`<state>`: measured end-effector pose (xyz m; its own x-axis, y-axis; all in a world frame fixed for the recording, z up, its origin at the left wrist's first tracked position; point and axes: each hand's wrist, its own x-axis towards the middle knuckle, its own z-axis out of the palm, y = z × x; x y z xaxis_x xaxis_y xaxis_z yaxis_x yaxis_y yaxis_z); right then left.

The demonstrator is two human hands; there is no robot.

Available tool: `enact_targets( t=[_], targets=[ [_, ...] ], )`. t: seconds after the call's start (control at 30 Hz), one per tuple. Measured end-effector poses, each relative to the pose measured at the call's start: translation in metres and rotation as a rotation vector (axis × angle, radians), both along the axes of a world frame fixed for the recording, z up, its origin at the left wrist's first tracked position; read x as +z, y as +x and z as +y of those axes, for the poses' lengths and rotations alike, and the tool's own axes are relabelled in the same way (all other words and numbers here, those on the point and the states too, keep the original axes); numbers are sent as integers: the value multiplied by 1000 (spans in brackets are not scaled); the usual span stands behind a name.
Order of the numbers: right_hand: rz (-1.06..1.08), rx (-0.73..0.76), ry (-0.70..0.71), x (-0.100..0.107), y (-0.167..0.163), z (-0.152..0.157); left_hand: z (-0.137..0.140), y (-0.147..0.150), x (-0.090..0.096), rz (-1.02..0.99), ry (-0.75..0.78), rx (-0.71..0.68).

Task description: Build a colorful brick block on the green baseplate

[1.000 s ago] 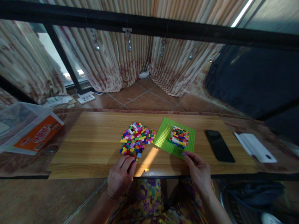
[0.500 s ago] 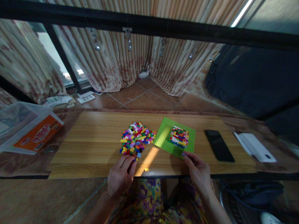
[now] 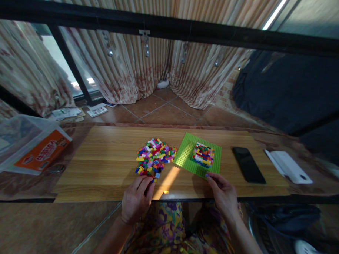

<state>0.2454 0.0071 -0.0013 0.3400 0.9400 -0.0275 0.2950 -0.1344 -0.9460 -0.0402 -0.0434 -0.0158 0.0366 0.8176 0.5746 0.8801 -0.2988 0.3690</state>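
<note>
My left hand (image 3: pixel 138 196) is closed at the near edge of a heap of colourful toy building bricks (image 3: pixel 155 157). Its fingertips are pressed together beside small blue and yellow bricks, and what they hold, if anything, is too small to make out. To the right lies a green baseplate (image 3: pixel 183 152), turned at an angle, with a square build of mixed-colour bricks (image 3: pixel 203 154) on it. At the plate's near edge, my right hand (image 3: pixel 224 190) pinches a small purple brick (image 3: pixel 206 175). One loose yellow brick (image 3: pixel 166 192) sits near the table's front edge.
A black phone (image 3: pixel 248 165) lies on the wooden table (image 3: pixel 104 159) right of the baseplate, with a white flat object (image 3: pixel 291 166) beyond it. At the far left stands a clear plastic box (image 3: pixel 25 147) with an orange label. A dark bar (image 3: pixel 166 25) crosses above.
My right hand has shifted very slightly to the left along the baseplate's near edge. My left hand and the bricks look unchanged.
</note>
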Motion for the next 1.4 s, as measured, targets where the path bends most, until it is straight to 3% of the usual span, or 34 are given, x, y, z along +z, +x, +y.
enact_targets(
  t=[1.4],
  targets=[
    [-180,137,-16,-6,-13,-8,-1,1,-2,10,24,15]
  ],
)
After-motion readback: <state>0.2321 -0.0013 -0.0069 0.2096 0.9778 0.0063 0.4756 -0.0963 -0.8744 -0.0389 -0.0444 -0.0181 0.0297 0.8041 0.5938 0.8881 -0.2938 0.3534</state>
